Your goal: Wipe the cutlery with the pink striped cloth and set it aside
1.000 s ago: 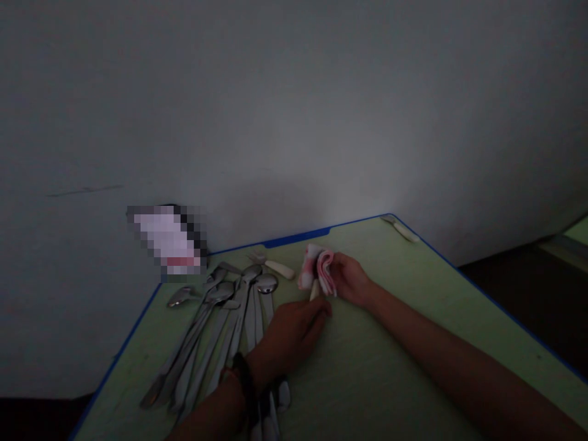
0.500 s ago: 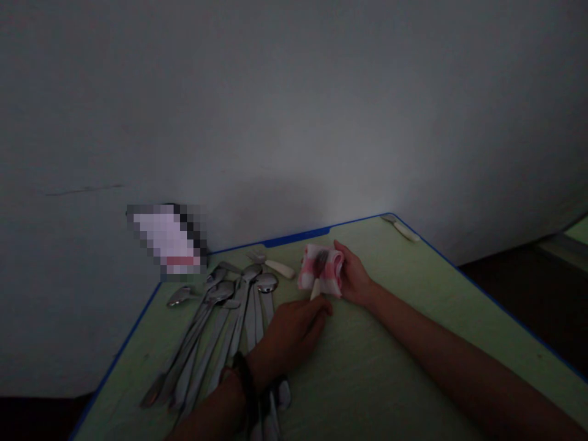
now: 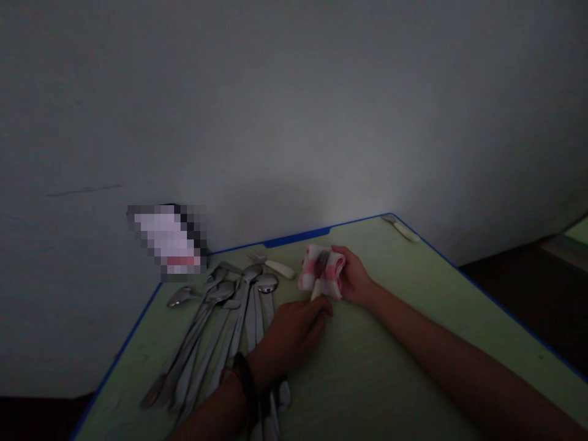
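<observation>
My left hand [image 3: 298, 331], with a dark band at its wrist, is closed round the white handle of a utensil [image 3: 316, 290]. Its dark metal head lies against a folded pink-and-white checked cloth [image 3: 309, 275]; whether it is a spoon or a fork is too dim to tell. From the right, my right hand [image 3: 356, 275] grips that cloth, thumb side up, its fingers partly hidden behind it. Beside my left forearm spreads a pile of metal spoons [image 3: 225, 291] and other long-handled cutlery. A white-handled fork [image 3: 279, 268] lies just left of the cloth.
The pale green table [image 3: 390, 367] has a blue edge and stands against a grey wall [image 3: 294, 110]. Another white-handled fork [image 3: 405, 231] rests at its far right corner. A pixelated object [image 3: 168, 239] leans at the far left corner.
The cloth and my right hand have shifted very slightly. Both grips stay the same, and the cutlery on the table has not moved.
</observation>
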Tool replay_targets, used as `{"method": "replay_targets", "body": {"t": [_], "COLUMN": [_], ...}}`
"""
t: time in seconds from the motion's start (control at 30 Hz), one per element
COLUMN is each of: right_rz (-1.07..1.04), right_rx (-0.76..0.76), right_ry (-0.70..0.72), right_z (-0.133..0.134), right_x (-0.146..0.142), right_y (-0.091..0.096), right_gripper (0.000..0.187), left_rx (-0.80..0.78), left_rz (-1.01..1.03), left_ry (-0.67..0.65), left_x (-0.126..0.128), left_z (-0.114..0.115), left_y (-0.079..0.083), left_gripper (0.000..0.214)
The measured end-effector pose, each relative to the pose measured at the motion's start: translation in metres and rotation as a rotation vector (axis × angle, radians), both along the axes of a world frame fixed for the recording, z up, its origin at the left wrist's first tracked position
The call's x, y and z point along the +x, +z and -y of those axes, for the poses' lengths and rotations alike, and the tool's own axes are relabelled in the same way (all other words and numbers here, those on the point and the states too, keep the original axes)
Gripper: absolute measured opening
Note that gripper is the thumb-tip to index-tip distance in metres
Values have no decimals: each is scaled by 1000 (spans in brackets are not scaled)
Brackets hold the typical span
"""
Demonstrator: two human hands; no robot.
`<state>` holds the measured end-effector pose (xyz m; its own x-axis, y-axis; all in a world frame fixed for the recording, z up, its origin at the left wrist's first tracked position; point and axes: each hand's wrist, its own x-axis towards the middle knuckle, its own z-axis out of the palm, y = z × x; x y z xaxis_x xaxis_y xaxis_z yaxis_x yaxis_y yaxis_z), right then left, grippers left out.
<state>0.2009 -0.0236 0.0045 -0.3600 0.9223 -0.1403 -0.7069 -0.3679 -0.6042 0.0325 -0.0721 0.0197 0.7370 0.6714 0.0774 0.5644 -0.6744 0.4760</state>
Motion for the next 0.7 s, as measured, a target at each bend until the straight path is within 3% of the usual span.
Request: {"method": "replay_targets", "body": {"t": [0.2, 0.47, 0.7], "right_rz": [-30, -104, -144], "right_rx": [-4, -13, -47], "right_ry": [2, -13, 24], "right_z": [-1, -4, -1], "right_x": [1, 4, 2], "right_y": [-1, -3, 2], "right_gripper": [33, 32, 50], "left_rx": [-43, -185, -232], "left_rz": [33, 285, 287], "left_ry": [21, 123, 103], "left_x": [1, 0, 0], "left_z": [1, 1, 2], "left_y": [3, 7, 12], "left_gripper": [23, 22, 25]}}
